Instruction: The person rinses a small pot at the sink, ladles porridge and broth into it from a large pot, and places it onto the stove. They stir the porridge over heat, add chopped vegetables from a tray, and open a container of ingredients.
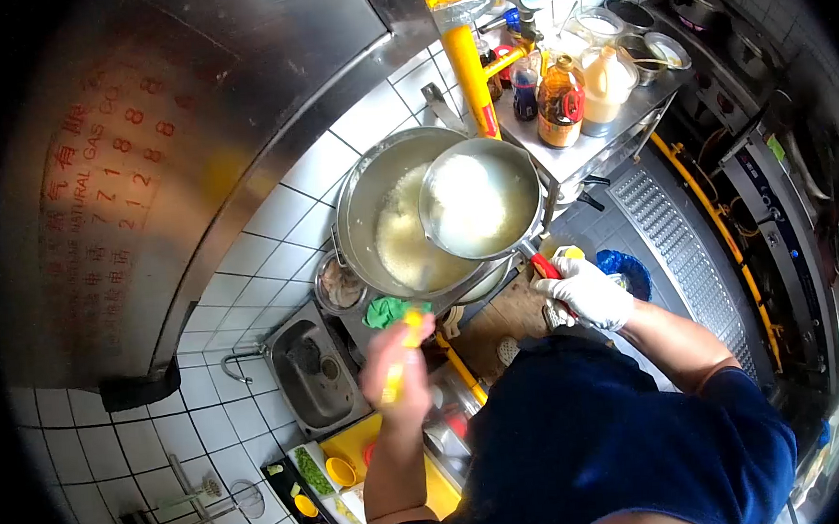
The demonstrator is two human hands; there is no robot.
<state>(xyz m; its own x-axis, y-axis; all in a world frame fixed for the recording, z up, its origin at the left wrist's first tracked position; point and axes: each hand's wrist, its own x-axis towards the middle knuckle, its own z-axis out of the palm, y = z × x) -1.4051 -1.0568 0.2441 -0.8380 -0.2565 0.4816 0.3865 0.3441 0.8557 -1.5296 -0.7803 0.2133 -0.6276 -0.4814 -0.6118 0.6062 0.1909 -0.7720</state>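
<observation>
My right hand [589, 292], in a white glove, is closed around the red handle of a metal pan [541, 266]. The pan is held above the right part of a large metal pot [352, 218]. Pale, cloudy liquid [478, 206] fills the pan, with a bright white patch in it. Inside the pot, foamy yellowish-white contents [403, 234] show to the left of the pan. My left hand [395, 369], bare and blurred by motion, grips a yellow-handled tool [391, 384] near the pot's front edge. Its working end cannot be made out. A green cloth [384, 311] lies just beyond that hand.
Sauce bottles [560, 104] and bowls stand on a metal shelf at upper right. A sink [311, 369] is at lower left, with food containers [312, 470] below. A yellow pipe [471, 81] rises behind the pot. A blue bin [624, 273] stands on the floor.
</observation>
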